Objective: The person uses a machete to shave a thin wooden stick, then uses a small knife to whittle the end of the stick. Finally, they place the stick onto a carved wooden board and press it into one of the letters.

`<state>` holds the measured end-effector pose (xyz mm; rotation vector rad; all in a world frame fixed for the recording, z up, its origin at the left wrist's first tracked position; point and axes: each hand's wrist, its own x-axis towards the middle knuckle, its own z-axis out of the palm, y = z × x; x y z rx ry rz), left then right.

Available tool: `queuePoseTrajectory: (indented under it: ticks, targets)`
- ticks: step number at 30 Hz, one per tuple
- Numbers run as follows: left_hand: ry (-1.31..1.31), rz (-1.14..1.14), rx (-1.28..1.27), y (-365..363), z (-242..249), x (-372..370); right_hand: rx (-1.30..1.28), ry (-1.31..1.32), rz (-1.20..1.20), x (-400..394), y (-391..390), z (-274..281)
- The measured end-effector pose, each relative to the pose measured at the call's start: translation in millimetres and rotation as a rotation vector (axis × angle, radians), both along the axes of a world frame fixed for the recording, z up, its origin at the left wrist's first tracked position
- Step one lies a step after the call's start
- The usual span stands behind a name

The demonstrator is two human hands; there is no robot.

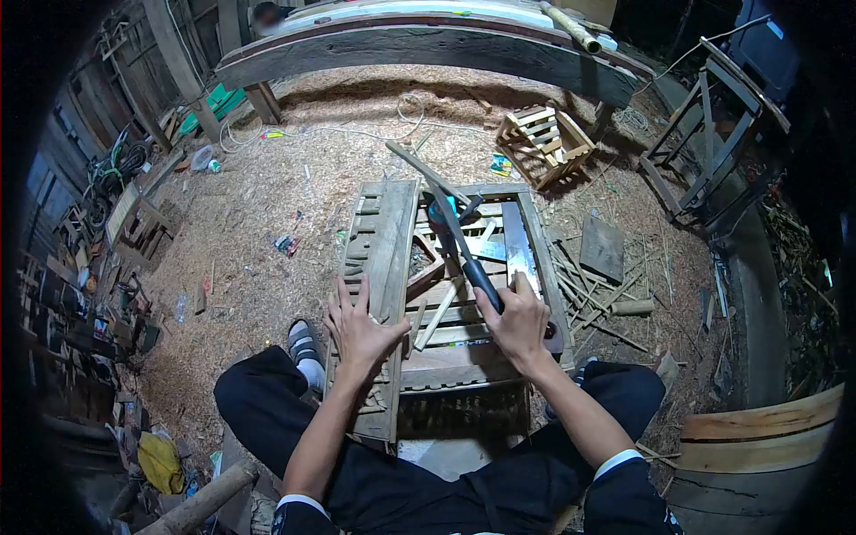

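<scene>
My left hand (pixel 361 332) lies with spread fingers on a long wooden board (pixel 392 241), beside a row of notches and short slats along its left side. In my right hand (pixel 519 325) is the black handle of a machete (pixel 456 234), its long dark blade slanting up and away to the left. Under the blade stands a low slatted wooden bench (pixel 446 357) between my legs. On it lie loose wood strips (pixel 439 314), a wide shiny metal blade (pixel 517 239) and a teal round object (pixel 440 211), partly hidden by the machete.
A small slatted wooden crate (pixel 546 147) sits beyond the bench. Thin sticks (pixel 593 285) and a flat board (pixel 603 249) lie to the right on shavings. A large workbench (pixel 428 49) spans the back, a wooden stand (pixel 713 134) the far right. Planks (pixel 758 455) lie lower right.
</scene>
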<state>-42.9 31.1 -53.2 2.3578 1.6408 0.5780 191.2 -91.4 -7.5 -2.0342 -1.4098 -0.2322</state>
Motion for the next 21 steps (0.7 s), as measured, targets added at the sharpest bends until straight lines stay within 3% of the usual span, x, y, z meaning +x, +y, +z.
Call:
queuePoseTrajectory:
  ticks: [8, 16, 21]
  targets:
    - [0.021, -0.043, -0.053, -2, 3, 0, -0.272, 0.015, 0.152, -23, 6, -20]
    - [0.023, -0.080, -0.025, -5, 2, -3, -0.222, 0.151, 0.242, -26, -2, 4]
    - [0.016, -0.131, 0.066, -11, 2, 2, -0.163, 0.302, 0.445, -8, -10, 14]
